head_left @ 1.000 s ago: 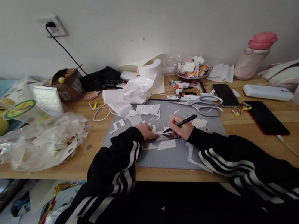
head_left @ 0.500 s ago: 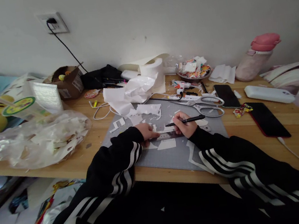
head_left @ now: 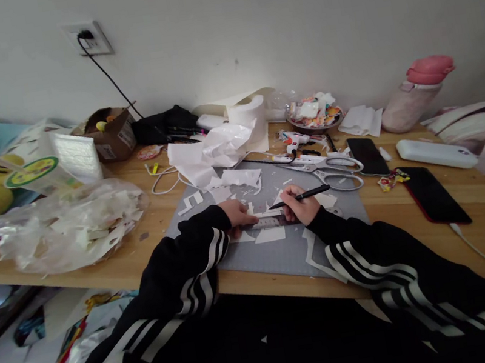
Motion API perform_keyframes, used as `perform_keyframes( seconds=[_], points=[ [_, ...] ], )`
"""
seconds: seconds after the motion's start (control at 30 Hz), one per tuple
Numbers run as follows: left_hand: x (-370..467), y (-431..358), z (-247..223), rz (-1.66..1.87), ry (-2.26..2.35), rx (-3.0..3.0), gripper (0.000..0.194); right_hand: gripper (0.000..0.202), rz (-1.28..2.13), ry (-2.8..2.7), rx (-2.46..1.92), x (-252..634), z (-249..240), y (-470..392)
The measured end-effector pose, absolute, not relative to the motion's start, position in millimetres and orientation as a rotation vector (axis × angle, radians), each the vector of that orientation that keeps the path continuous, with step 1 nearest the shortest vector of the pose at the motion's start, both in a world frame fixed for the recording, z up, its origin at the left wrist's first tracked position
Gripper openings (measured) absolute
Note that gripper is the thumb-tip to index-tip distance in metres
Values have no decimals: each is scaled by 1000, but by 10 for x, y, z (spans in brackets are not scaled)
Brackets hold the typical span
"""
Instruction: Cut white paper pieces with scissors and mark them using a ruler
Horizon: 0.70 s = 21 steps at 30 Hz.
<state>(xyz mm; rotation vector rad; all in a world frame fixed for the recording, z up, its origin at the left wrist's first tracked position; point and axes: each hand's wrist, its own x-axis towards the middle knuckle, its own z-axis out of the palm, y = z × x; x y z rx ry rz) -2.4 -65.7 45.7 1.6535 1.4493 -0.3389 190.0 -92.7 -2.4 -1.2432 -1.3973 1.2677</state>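
Observation:
A metal ruler (head_left: 270,222) lies across small white paper pieces on the grey cutting mat (head_left: 255,260). The fingers of my left hand (head_left: 237,213) are closed on the ruler's left end. My right hand (head_left: 300,204) pinches a black pen (head_left: 306,194), its tip pointing left just above the paper; whether it touches cannot be made out. The lower fingers of that hand rest at the ruler's right part. A cut white paper piece (head_left: 270,235) lies just below the ruler.
Silver scissors (head_left: 335,171), a glue gun (head_left: 294,138) and phones (head_left: 367,155) are at the right. A plastic bag of scraps (head_left: 70,227) and a lidded cup (head_left: 39,174) stand left. Crumpled white paper (head_left: 219,148) lies behind the mat; a pink bottle (head_left: 417,92) is back right.
The pen in my right hand has tilted, its rear end higher. My right fingers have come down by the ruler, which has shifted slightly. My left hand has hardly moved.

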Motion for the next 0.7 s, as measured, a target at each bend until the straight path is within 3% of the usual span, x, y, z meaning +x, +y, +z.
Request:
perform_keyframes(
  seconds=[0.7],
  points=[
    [34,-682,479,-351,1553,1704,37,24,1291,-1550,-1283,1880,-37,-899]
  ],
)
